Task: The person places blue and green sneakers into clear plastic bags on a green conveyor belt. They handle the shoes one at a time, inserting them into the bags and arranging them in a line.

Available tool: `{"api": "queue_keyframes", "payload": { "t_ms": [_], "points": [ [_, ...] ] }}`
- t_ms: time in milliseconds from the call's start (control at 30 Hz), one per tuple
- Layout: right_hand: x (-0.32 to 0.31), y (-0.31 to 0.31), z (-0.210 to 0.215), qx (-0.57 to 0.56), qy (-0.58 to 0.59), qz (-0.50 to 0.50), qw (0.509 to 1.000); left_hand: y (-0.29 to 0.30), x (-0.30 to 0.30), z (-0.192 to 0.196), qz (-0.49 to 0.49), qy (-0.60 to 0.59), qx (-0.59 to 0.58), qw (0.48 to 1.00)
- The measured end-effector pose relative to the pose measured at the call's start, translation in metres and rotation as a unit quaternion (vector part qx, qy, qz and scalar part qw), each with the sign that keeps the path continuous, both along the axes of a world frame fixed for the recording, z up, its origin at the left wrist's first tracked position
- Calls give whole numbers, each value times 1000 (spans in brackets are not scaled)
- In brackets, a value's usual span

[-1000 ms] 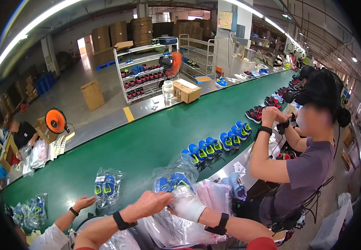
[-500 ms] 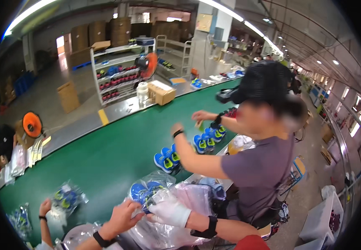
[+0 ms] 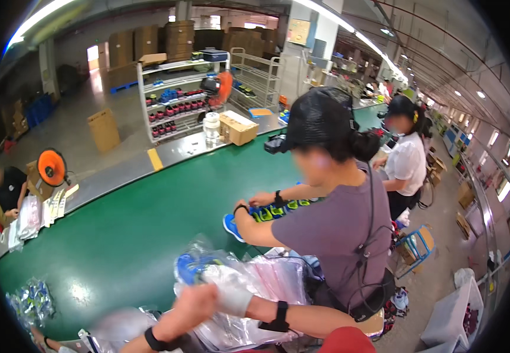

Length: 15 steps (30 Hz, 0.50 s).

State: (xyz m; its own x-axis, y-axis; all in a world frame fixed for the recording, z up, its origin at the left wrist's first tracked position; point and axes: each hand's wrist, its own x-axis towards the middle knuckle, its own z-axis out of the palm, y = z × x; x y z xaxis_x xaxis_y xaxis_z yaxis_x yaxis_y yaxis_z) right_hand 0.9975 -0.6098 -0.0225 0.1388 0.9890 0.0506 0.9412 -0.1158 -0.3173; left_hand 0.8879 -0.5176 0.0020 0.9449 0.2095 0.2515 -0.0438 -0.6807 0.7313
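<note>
A pair of blue-and-lime sports shoes [image 3: 189, 269] sits in clear plastic at the near edge of the green belt. My right hand [image 3: 231, 292], in a white glove, is closed against the shoes' near side; its fingertips are partly hidden. Just in front of the glove, my bare left hand [image 3: 195, 307] is curled closed and blurred by motion. Whatever its fingers hold is hidden. Beneath both hands lies a stack of clear plastic bags [image 3: 272, 279].
To my right, a co-worker [image 3: 331, 206] leans over a row of blue-and-lime shoes [image 3: 265, 213]. Bagged shoes [image 3: 31, 301] lie at the belt's left end, near another person's arm [image 3: 42, 338]. Across the green belt [image 3: 131, 226] stand a carton [image 3: 238, 128] and a shoe rack [image 3: 170, 106].
My left hand has curled and moved slightly right, closer to the glove. The neighbour's arm at left has drawn back, and the bagged shoes beside it have left their spot. The right co-worker's hands have lowered onto shoes.
</note>
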Motion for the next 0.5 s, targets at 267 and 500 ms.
{"api": "queue_keyframes", "payload": {
  "t_ms": [267, 500],
  "points": [
    [14, 31, -78, 167, 292, 124, 934, -17, 15, 4, -149, 34, 137, 979],
    [10, 32, -38, 244, 2, 3, 970, -3, -23, -31, -111, 61, 39, 991]
  ]
}}
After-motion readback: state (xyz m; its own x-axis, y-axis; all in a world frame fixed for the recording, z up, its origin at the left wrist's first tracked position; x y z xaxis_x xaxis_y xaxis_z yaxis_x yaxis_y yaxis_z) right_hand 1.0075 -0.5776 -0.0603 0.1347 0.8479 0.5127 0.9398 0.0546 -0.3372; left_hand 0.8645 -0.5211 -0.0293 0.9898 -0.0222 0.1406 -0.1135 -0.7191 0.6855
